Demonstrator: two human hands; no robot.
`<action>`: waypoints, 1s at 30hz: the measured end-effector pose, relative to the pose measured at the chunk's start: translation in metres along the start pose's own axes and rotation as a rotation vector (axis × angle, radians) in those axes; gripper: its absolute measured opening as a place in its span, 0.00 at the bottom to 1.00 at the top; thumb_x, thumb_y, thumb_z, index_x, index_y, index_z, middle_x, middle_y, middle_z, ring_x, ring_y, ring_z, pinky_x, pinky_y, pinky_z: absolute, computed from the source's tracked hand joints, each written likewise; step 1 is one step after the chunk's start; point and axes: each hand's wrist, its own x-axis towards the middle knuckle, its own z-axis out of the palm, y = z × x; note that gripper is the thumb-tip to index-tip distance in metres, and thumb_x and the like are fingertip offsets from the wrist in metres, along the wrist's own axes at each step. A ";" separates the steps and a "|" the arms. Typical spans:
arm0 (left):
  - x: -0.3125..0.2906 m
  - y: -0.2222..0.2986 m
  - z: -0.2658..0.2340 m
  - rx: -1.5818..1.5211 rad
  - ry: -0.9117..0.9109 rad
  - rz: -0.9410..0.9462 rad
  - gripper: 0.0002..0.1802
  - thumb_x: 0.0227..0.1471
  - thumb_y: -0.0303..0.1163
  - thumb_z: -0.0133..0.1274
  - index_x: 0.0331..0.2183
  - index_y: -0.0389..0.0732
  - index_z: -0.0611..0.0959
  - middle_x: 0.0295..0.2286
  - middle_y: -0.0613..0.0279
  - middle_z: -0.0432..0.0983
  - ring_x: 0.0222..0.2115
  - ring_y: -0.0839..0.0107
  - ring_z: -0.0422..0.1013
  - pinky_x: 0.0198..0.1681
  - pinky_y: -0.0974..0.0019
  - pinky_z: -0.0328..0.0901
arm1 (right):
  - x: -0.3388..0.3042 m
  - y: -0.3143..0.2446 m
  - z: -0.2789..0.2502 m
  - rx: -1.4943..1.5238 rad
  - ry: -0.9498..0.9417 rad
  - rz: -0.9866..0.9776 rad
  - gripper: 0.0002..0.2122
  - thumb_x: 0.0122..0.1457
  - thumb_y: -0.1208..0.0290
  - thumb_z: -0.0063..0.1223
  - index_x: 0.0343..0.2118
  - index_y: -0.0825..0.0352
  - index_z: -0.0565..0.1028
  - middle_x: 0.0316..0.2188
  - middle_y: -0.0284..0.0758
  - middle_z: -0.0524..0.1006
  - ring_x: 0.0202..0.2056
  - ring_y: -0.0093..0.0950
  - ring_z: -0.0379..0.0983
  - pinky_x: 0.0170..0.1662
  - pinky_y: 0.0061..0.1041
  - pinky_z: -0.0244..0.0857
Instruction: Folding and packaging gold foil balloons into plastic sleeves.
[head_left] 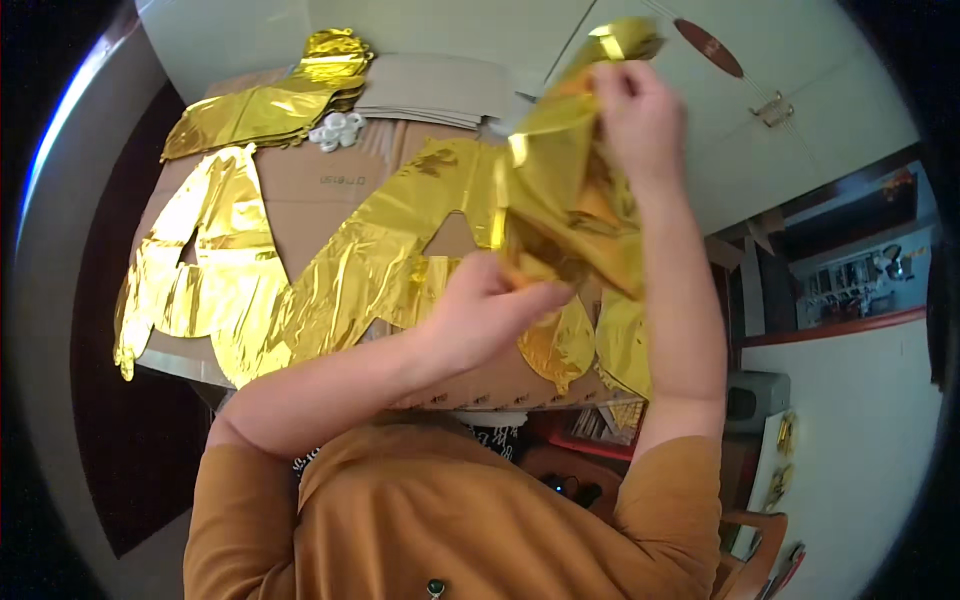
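A shiny gold foil balloon (560,160), flat and uninflated, hangs crumpled between my two hands above the right part of the table. Its upper part is pinched in my right hand (640,115), raised high at the right. Lower and nearer to me, my left hand (495,310) grips the bottom edge between thumb and fingers. The held foil is partly blurred. Beneath it, a large flat gold foil balloon (360,255) is spread over the cardboard, and another gold foil balloon (200,240) lies at the left. The held foil covers part of the sheets below.
Stacked gold foil balloons (250,115) lie at the back left, beside a small bunch of white rings or ribbon (338,131). A pile of grey-brown card sheets (430,90) stands behind. Cardboard (320,180) covers the table. White cabinet doors (790,60) rise behind; a wooden chair (755,550) is at lower right.
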 end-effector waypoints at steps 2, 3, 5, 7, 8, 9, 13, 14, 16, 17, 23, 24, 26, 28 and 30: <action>-0.028 -0.004 -0.018 -0.377 0.082 -0.241 0.13 0.62 0.38 0.55 0.30 0.39 0.82 0.27 0.66 0.78 0.26 0.78 0.72 0.31 0.71 0.68 | -0.007 0.010 0.055 -0.157 -0.116 -0.077 0.12 0.60 0.63 0.54 0.28 0.68 0.78 0.27 0.44 0.79 0.33 0.48 0.77 0.38 0.45 0.71; -0.041 -0.014 -0.024 -0.410 0.095 -0.275 0.13 0.63 0.39 0.54 0.30 0.39 0.82 0.28 0.66 0.79 0.27 0.77 0.73 0.32 0.71 0.68 | -0.013 0.029 0.087 -0.226 -0.150 -0.111 0.12 0.61 0.62 0.52 0.29 0.67 0.78 0.32 0.44 0.78 0.36 0.47 0.76 0.40 0.46 0.71; -0.059 -0.043 -0.043 -0.476 0.153 -0.336 0.14 0.65 0.39 0.53 0.31 0.39 0.81 0.28 0.65 0.79 0.28 0.75 0.75 0.34 0.71 0.70 | -0.028 0.034 0.134 -0.284 -0.368 -0.021 0.12 0.61 0.60 0.53 0.31 0.66 0.79 0.38 0.46 0.79 0.39 0.47 0.76 0.44 0.45 0.70; -0.066 -0.061 -0.057 -0.435 0.243 -0.401 0.14 0.65 0.39 0.53 0.31 0.39 0.81 0.29 0.64 0.79 0.28 0.73 0.76 0.33 0.70 0.71 | -0.050 0.044 0.170 -0.284 -0.448 -0.057 0.14 0.61 0.57 0.54 0.33 0.65 0.79 0.39 0.44 0.78 0.42 0.46 0.76 0.45 0.45 0.70; -0.068 -0.063 -0.063 -0.416 0.282 -0.436 0.15 0.65 0.39 0.52 0.31 0.39 0.81 0.29 0.63 0.80 0.28 0.72 0.77 0.33 0.69 0.72 | -0.061 0.051 0.182 -0.273 -0.461 -0.051 0.14 0.61 0.56 0.54 0.33 0.65 0.79 0.39 0.43 0.78 0.43 0.45 0.76 0.47 0.45 0.69; -0.071 -0.063 -0.069 -0.409 0.302 -0.463 0.14 0.65 0.39 0.52 0.31 0.39 0.81 0.28 0.63 0.80 0.27 0.71 0.77 0.33 0.69 0.72 | -0.067 0.052 0.190 -0.260 -0.476 -0.050 0.15 0.61 0.56 0.54 0.34 0.65 0.79 0.40 0.43 0.78 0.44 0.45 0.75 0.48 0.45 0.68; -0.095 -0.051 -0.109 -0.351 0.180 -0.614 0.14 0.65 0.38 0.52 0.32 0.38 0.82 0.29 0.60 0.81 0.26 0.70 0.79 0.31 0.69 0.74 | -0.092 0.050 0.195 -0.309 -0.440 -0.065 0.18 0.62 0.53 0.53 0.39 0.65 0.79 0.44 0.42 0.78 0.51 0.46 0.71 0.57 0.47 0.61; -0.101 -0.044 -0.121 -0.266 0.084 -0.678 0.14 0.65 0.37 0.52 0.32 0.38 0.83 0.30 0.59 0.82 0.27 0.69 0.80 0.32 0.68 0.74 | -0.091 0.043 0.189 -0.321 -0.464 -0.038 0.19 0.62 0.52 0.52 0.41 0.65 0.80 0.46 0.44 0.77 0.54 0.47 0.69 0.60 0.48 0.58; -0.111 -0.021 -0.134 0.006 -0.115 -0.731 0.15 0.64 0.36 0.52 0.34 0.35 0.85 0.31 0.58 0.84 0.30 0.71 0.81 0.35 0.68 0.75 | -0.102 0.041 0.180 -0.392 -0.459 -0.060 0.21 0.63 0.51 0.51 0.46 0.66 0.79 0.51 0.47 0.75 0.59 0.49 0.65 0.64 0.50 0.52; -0.114 -0.006 -0.139 0.123 -0.248 -0.698 0.15 0.64 0.36 0.53 0.36 0.34 0.85 0.31 0.58 0.84 0.31 0.71 0.80 0.36 0.68 0.75 | -0.113 0.045 0.177 -0.450 -0.426 -0.111 0.23 0.64 0.51 0.50 0.48 0.67 0.78 0.54 0.48 0.74 0.61 0.50 0.62 0.66 0.52 0.49; -0.046 0.027 -0.251 0.983 0.169 -0.036 0.14 0.55 0.38 0.57 0.35 0.37 0.86 0.27 0.54 0.83 0.29 0.60 0.80 0.34 0.58 0.73 | -0.137 0.040 0.146 -0.492 -0.537 -0.133 0.30 0.65 0.49 0.48 0.59 0.71 0.71 0.64 0.52 0.64 0.67 0.53 0.52 0.70 0.56 0.37; -0.014 0.034 -0.269 1.114 0.381 0.014 0.13 0.53 0.38 0.57 0.33 0.37 0.86 0.27 0.50 0.82 0.29 0.52 0.79 0.34 0.55 0.73 | -0.137 0.041 0.142 -0.503 -0.544 -0.126 0.30 0.65 0.49 0.47 0.59 0.71 0.71 0.64 0.52 0.64 0.67 0.53 0.52 0.70 0.56 0.37; 0.040 0.036 -0.325 1.284 0.543 0.164 0.15 0.52 0.40 0.60 0.33 0.38 0.86 0.32 0.49 0.81 0.35 0.47 0.77 0.40 0.52 0.72 | -0.138 0.044 0.142 -0.460 -0.545 -0.104 0.29 0.65 0.50 0.48 0.59 0.71 0.71 0.63 0.52 0.65 0.67 0.52 0.53 0.70 0.56 0.37; 0.084 0.038 -0.351 1.341 0.571 0.248 0.16 0.51 0.42 0.61 0.36 0.39 0.86 0.37 0.49 0.79 0.39 0.47 0.76 0.44 0.51 0.71 | -0.138 0.049 0.142 -0.412 -0.512 -0.090 0.29 0.65 0.50 0.49 0.59 0.72 0.71 0.62 0.51 0.66 0.66 0.51 0.54 0.70 0.56 0.38; 0.122 0.038 -0.364 1.380 0.567 0.276 0.19 0.50 0.43 0.62 0.38 0.39 0.86 0.40 0.50 0.78 0.43 0.48 0.75 0.47 0.51 0.70 | -0.140 0.052 0.143 -0.347 -0.462 -0.085 0.28 0.64 0.52 0.50 0.58 0.72 0.71 0.60 0.50 0.68 0.65 0.51 0.56 0.70 0.56 0.39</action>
